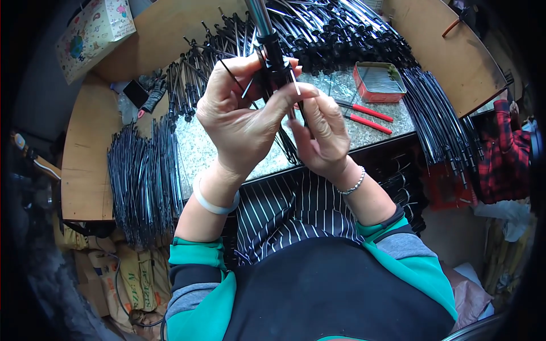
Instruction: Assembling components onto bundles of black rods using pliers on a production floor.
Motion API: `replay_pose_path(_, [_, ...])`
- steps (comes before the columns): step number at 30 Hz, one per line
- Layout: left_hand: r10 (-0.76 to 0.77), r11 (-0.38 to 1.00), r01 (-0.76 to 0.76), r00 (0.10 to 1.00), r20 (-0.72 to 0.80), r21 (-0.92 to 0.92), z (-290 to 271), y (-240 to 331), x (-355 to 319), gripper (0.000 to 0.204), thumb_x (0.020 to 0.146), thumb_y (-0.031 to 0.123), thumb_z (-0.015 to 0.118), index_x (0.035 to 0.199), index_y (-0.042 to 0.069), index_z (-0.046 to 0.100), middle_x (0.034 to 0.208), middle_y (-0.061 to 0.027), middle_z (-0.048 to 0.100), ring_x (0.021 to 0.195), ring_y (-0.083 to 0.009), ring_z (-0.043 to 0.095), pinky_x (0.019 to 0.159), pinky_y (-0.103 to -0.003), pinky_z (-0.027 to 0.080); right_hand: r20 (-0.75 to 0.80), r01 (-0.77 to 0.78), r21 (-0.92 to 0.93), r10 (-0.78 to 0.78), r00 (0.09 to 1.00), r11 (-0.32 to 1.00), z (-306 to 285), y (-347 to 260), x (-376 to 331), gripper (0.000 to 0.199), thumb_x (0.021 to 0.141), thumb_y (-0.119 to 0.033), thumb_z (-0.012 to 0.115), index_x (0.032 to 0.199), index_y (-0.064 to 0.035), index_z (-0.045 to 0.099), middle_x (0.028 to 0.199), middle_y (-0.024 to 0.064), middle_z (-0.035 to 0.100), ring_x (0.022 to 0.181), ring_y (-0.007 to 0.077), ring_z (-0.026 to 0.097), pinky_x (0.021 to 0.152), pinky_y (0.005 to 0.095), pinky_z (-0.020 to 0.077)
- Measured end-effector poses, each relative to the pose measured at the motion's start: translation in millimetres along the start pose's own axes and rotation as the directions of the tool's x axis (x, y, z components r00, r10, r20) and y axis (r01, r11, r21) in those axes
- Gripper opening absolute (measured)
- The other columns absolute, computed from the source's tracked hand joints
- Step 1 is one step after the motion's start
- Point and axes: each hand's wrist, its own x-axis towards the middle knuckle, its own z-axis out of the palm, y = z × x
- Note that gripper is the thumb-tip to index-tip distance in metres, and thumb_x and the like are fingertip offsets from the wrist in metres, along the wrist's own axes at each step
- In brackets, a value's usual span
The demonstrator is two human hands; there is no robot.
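An umbrella frame [272, 52] with a shiny metal shaft and black plastic fittings rises above the table, its top cut off by the picture's upper edge. My left hand [239, 122] is closed around the black fitting from the left. Close against it on the right, my right hand [325, 132] has bent fingers pinching at the same frame's thin black ribs [286, 146], which hang below the hands. A thin, pale wire-like piece [297, 84] sticks up by my left thumb. The fingertips partly hide one another, so the exact grip point is unclear.
Red-handled pliers [369, 112] and a red tin [378, 98] of thin pins lie to the right on the speckled tabletop [199, 153]. Bundles of black ribs [145, 176] overhang the left edge; more [438, 113] lie right. Umbrella shafts [335, 34] pile up behind. A phone [136, 92] and gloves [153, 91] lie far left.
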Motion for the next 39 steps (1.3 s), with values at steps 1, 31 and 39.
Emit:
replay_pose_path(1, [0.030,0.999,-0.030,1.000,-0.007,0.044,1.1,1.1,0.0,0.029,0.075,-0.008,0.066,0.097,-0.004,0.048,0.092,-0.0161,0.063,0.084,-0.0176,0.064,0.074,-0.027,0.054,0.011,-0.013,-0.039,0.013,1.000,0.999,0.3,-4.9,0.3,0.045,0.081,0.004,0.058,0.123,0.0089,0.044,0.110,0.0219,0.055,0.103,0.0325,0.056,0.083,0.0349,0.0487])
replay_pose_path(31, [-0.162,0.972,0.199,0.953,0.256,-0.125,-54.9,34.9,-1.0,0.037,0.069,-0.006,0.072,0.103,-0.004,0.057,0.093,-0.0087,0.062,0.088,-0.0145,0.061,0.080,-0.027,0.050,0.229,-0.413,0.724,0.373,0.899,0.552,27.0,-35.3,-14.0,0.029,0.090,-0.025,0.052,0.104,-0.0007,0.044,0.094,0.0145,0.060,0.085,0.0202,0.063,0.079,0.0321,0.0499])
replay_pose_path(39, [-0.164,0.985,0.172,0.944,0.286,-0.001,-45.5,36.0,-1.3,0.033,0.077,-0.004,0.066,0.108,-0.006,0.056,0.102,-0.0121,0.060,0.091,-0.0154,0.061,0.083,-0.027,0.049,0.270,-0.472,0.636,0.396,0.877,0.611,15.1,-31.0,-10.6,0.024,0.088,-0.009,0.054,0.109,0.0004,0.045,0.102,0.0108,0.057,0.091,0.0165,0.060,0.080,0.0280,0.0482])
